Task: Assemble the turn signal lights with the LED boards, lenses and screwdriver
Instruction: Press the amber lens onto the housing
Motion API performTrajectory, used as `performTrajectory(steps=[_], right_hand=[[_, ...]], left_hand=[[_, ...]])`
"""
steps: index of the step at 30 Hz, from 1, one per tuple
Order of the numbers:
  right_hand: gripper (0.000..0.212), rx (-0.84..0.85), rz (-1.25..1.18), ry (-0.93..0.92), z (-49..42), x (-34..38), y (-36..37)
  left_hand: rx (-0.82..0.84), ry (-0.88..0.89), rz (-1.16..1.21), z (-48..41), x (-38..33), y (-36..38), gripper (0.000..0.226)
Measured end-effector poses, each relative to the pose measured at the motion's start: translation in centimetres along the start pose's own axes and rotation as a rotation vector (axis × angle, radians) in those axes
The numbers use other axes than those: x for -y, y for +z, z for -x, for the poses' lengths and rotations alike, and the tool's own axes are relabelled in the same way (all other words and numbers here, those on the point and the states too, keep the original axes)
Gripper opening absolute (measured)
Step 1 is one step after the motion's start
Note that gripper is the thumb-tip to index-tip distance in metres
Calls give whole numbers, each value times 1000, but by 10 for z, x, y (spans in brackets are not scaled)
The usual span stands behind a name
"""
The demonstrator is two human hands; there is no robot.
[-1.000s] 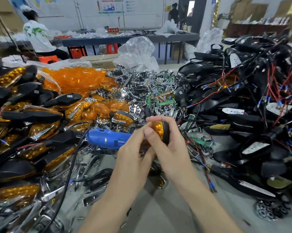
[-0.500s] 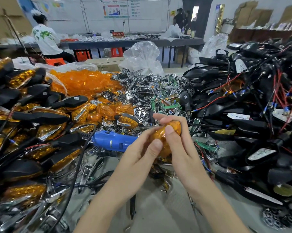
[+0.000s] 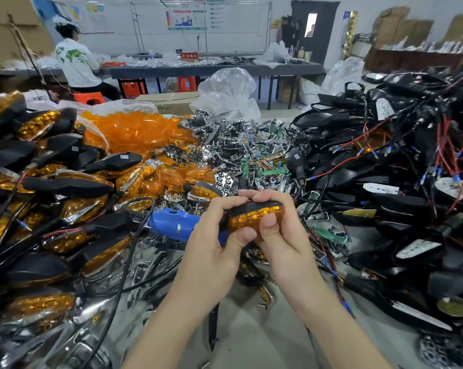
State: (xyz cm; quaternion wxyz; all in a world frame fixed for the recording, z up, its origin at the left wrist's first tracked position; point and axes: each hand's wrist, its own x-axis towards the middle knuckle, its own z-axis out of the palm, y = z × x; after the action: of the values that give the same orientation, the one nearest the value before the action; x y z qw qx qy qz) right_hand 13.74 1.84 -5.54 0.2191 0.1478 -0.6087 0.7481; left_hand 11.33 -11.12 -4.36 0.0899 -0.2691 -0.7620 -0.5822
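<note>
Left hand (image 3: 214, 243) and right hand (image 3: 275, 225) pinching turn signal light (image 3: 254, 217), just right of blue screwdriver (image 3: 171, 226).

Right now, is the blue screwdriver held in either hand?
No: both the left hand and the right hand grip the amber turn signal light, while the blue screwdriver lies on the parts behind them.

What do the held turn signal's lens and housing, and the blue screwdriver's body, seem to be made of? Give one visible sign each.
On the turn signal, the lens looks like translucent amber plastic: glossy, with a faceted pattern showing through. The housing is probably black plastic, matt with little shine. The screwdriver body looks like moulded blue plastic with a soft sheen.
</note>
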Motion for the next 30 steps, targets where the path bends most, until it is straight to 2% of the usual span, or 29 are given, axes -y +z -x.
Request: performTrajectory(steps=[9,15,18,21,24,27,30], right_hand=[[27,-16,-5,11,0,1,-2],[24,18,25,49,-2,11,-6],[43,46,-37,103,-1,16,0],[63,-73,-215,233,-4,16,6],[61,-273,-407,247,-6,12,13],[65,-394,-604,239,-6,10,14],[68,-481,-673,286,-7,6,7]], left_hand=[[-1,14,-8,1,0,-2,32],[160,-37,161,4,-6,-4,38],[190,-174,250,6,-9,-5,36],[234,-300,256,6,-13,0,54],[193,-352,193,5,-12,13,46],[167,-223,113,8,-6,21,45],[289,-130,-74,15,-5,24,60]])
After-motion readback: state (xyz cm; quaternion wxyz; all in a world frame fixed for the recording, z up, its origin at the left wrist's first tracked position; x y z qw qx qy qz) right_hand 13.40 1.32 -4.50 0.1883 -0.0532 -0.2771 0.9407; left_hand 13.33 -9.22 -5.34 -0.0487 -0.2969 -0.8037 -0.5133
